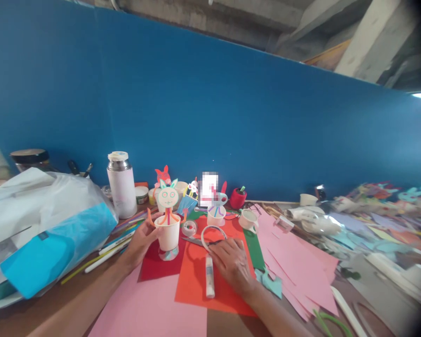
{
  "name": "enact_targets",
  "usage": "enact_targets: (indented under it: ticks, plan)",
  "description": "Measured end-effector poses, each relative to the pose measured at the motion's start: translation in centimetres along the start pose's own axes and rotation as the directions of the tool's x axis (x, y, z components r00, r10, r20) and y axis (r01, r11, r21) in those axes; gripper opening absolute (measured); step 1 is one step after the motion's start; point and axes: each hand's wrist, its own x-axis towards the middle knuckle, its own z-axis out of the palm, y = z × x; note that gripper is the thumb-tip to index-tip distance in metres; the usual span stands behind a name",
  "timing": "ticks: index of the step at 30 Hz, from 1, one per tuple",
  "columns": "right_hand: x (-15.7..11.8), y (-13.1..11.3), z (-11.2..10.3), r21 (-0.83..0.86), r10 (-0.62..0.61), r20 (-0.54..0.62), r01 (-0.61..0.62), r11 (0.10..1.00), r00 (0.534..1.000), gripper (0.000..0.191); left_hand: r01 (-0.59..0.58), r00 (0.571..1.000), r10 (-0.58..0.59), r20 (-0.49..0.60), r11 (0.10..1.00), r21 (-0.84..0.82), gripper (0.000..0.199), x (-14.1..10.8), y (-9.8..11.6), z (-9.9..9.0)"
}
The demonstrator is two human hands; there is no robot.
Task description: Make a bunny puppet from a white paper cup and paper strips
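Note:
My left hand [145,238] is closed on the left side of a white paper cup [169,234]. A paper rabbit face [168,196] with green-edged ears rises above the cup, with orange and red strips below it. A patterned piece shows under the cup's base. My right hand [229,262] is bent over scissors [210,238] with a white loop handle; its palm hides part of them, and their blades point left toward the cup. Just below lies a glue stick [209,277] on orange paper [192,290]. Clear tape [189,228] sits between the hands.
Pink sheets [287,257] spread to the right, near a blue-green paper scrap [272,282]. A white thermos [122,187], pens [108,252] and a plastic bag [56,224] stand or lie left. Other paper-figure cups [216,215] line the back by the blue wall [210,103].

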Motion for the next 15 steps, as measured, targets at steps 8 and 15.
enact_targets:
  ticks: [8,15]
  plan:
    - [0.2,-0.1,0.1,0.019,-0.009,0.009,0.009,1.0,1.0,0.012,-0.027,1.0,0.027,-0.001,0.999,0.018,0.058,1.4,-0.2,-0.9]
    - [-0.1,-0.2,0.2,0.009,-0.02,0.009,0.02,1.0,1.0,0.013,-0.072,0.997,0.072,0.002,0.995,0.064,0.059,1.8,-0.3,-0.8]
